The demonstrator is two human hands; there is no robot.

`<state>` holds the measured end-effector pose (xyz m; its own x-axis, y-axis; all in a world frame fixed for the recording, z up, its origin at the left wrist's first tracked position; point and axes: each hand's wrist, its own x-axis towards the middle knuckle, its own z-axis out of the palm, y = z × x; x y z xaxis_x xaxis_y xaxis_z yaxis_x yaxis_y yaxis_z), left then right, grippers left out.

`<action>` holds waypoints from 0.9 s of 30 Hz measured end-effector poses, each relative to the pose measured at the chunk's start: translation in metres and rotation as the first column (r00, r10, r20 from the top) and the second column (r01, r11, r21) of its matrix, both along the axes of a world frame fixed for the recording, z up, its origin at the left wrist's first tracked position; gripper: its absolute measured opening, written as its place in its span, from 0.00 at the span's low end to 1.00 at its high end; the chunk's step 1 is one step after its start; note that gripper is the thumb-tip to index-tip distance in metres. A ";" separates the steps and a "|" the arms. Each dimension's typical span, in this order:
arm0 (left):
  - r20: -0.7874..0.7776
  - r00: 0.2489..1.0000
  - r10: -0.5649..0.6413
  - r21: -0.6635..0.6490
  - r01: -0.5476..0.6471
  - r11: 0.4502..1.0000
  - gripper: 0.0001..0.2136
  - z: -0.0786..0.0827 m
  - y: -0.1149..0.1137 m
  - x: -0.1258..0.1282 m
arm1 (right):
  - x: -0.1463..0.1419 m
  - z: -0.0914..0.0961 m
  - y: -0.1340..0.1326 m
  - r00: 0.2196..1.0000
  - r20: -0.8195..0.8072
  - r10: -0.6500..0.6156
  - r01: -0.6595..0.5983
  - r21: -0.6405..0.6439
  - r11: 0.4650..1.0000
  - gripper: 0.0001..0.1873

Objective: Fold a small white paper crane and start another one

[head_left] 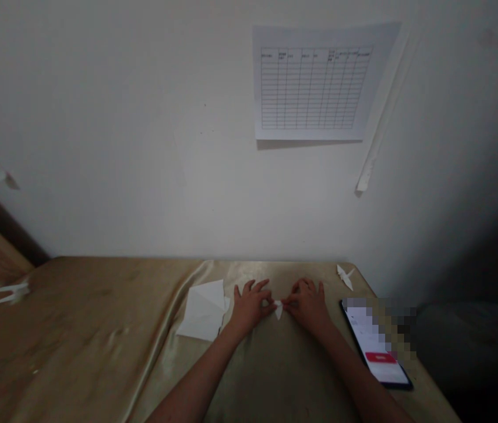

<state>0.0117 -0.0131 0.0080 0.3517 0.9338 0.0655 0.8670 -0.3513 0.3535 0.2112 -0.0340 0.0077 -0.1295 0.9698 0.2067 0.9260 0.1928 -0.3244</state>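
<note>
My left hand point(250, 305) and my right hand point(308, 302) rest on a table covered with a shiny gold cloth point(99, 329). Between their thumbs and forefingers they pinch a small folded piece of white paper point(278, 308) that lies on the cloth. The other fingers of both hands are spread on the cloth. Just left of my left hand lie folded white paper sheets point(205, 308).
A phone point(376, 343) with a lit screen lies to the right of my right hand near the table edge. A small white paper crane point(345, 276) sits at the far right corner. More paper bits point(11, 292) lie at left. A printed grid sheet point(315, 85) hangs on the wall.
</note>
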 end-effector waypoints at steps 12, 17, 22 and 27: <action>0.040 0.999 -0.013 0.028 0.012 1.000 0.07 -0.007 0.000 -0.001 | 0.001 -0.001 -0.002 0.999 -0.013 0.034 -0.034 0.038 0.999 0.04; 0.076 0.997 -0.018 0.056 0.013 0.998 0.09 -0.010 0.000 0.001 | 0.001 -0.006 0.000 0.998 -0.064 0.030 -0.029 0.018 0.999 0.05; 0.087 0.996 -0.028 0.070 0.022 0.997 0.11 -0.009 -0.001 0.003 | -0.001 -0.006 0.000 0.997 -0.064 0.041 -0.041 0.001 0.999 0.11; 0.077 0.996 -0.038 0.050 0.035 0.998 0.09 -0.003 -0.002 0.003 | -0.003 -0.003 -0.002 0.998 -0.020 0.056 -0.057 -0.026 0.998 0.12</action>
<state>0.0149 -0.0149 0.0052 0.3776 0.9155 0.1386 0.8239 -0.4005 0.4009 0.2085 -0.0357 0.0048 -0.1806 0.9662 0.1841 0.9076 0.2358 -0.3473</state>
